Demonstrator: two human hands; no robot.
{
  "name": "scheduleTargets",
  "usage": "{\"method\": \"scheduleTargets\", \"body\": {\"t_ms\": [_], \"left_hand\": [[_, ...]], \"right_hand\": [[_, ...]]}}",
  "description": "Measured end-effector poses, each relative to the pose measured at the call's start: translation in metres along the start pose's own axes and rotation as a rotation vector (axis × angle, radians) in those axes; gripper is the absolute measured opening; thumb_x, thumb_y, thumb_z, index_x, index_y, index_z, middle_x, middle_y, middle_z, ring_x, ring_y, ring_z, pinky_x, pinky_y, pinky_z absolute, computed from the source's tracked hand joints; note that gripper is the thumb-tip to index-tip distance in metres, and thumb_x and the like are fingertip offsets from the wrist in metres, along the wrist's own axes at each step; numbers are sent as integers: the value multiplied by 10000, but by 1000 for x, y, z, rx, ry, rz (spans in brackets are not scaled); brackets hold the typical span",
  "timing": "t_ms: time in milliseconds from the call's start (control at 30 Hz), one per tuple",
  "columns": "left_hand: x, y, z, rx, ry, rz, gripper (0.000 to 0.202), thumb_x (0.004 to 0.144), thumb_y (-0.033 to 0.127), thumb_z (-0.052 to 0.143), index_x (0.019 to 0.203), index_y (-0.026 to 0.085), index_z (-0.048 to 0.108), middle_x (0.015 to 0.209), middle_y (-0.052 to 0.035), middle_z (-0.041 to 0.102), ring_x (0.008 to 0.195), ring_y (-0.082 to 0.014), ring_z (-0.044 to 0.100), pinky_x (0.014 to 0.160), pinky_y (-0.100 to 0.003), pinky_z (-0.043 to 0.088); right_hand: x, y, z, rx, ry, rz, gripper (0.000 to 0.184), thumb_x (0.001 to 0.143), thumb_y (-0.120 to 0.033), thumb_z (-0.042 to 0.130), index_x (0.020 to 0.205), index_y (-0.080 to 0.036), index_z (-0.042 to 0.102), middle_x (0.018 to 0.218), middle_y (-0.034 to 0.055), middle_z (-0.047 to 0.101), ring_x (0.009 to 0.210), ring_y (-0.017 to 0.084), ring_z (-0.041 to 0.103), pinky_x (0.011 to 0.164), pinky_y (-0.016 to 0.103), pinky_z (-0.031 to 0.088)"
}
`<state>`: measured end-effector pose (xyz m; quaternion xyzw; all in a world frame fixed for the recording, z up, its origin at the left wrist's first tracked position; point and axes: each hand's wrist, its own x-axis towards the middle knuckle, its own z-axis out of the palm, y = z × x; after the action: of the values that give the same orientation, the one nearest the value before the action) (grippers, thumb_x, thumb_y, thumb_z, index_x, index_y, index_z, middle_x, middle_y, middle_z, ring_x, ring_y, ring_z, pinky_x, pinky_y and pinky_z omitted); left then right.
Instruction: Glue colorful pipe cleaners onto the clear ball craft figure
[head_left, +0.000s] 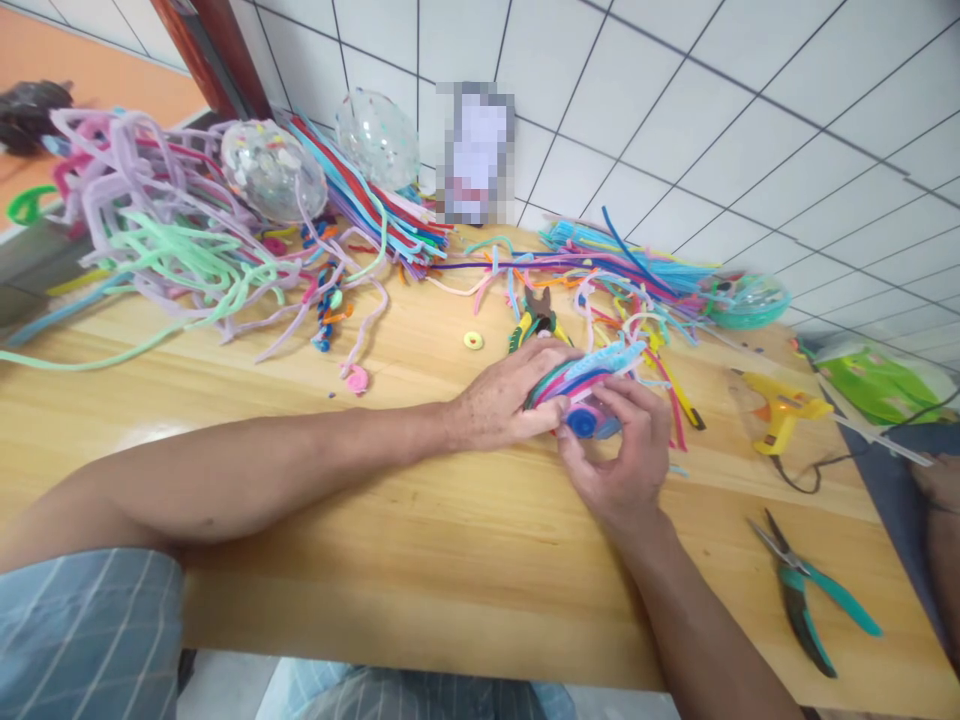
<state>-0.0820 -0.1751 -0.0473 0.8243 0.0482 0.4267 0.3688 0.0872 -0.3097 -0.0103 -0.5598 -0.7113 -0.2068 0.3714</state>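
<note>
My left hand (502,400) and my right hand (622,450) meet at the middle of a wooden table (420,540). Both close around a small bundle of coloured pipe cleaners (592,370), blue, pink and green, wrapped over a blue round piece (583,420). The left hand's fingers curl over the bundle's left side. From below, the right hand's fingers pinch the blue piece. Green-and-yellow pliers (534,318) lie just beyond the left hand.
Heaps of pipe cleaners (172,230) cover the far table, with clear confetti balls (274,170) among them. A yellow glue gun (780,412) with its cord lies to the right, teal pliers (806,595) near the front right edge. A tiled wall stands behind.
</note>
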Motion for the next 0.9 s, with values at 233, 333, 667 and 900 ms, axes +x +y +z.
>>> {"method": "scheduleTargets", "body": {"t_ms": [233, 333, 667, 900], "left_hand": [[1, 0, 0, -3, -2, -4, 510, 1121, 489, 520, 1539, 198, 522, 1495, -194, 636, 1471, -338, 586, 1276, -581, 480], [2, 1, 0, -11, -13, -20, 507, 1114, 488, 530, 1535, 207, 522, 1493, -189, 633, 1478, -336, 579, 1281, -577, 476], [2, 3, -2, -24, -27, -50, 475, 1106, 455, 549, 1507, 200, 546, 1479, -191, 633, 1463, -335, 576, 1296, -583, 458], [2, 0, 0, -23, -21, -41, 501, 1107, 491, 537, 1525, 215, 531, 1485, -186, 626, 1474, -338, 569, 1304, -599, 443]], "right_hand": [[0, 1, 1, -15, 13, -2, 518, 924, -313, 858, 1387, -250, 633, 1276, 142, 735, 1176, 330, 734, 1004, 523, 629], [0, 2, 1, -12, 15, -10, 522, 922, -312, 865, 1386, -237, 637, 1273, 148, 740, 1177, 330, 730, 1008, 518, 627], [-1, 3, 2, -7, 13, -23, 529, 912, -299, 880, 1381, -220, 647, 1272, 155, 745, 1187, 324, 730, 1018, 505, 624], [-1, 2, 2, -9, 22, -5, 525, 925, -310, 870, 1390, -236, 639, 1280, 145, 743, 1189, 318, 729, 1025, 507, 613]]}}
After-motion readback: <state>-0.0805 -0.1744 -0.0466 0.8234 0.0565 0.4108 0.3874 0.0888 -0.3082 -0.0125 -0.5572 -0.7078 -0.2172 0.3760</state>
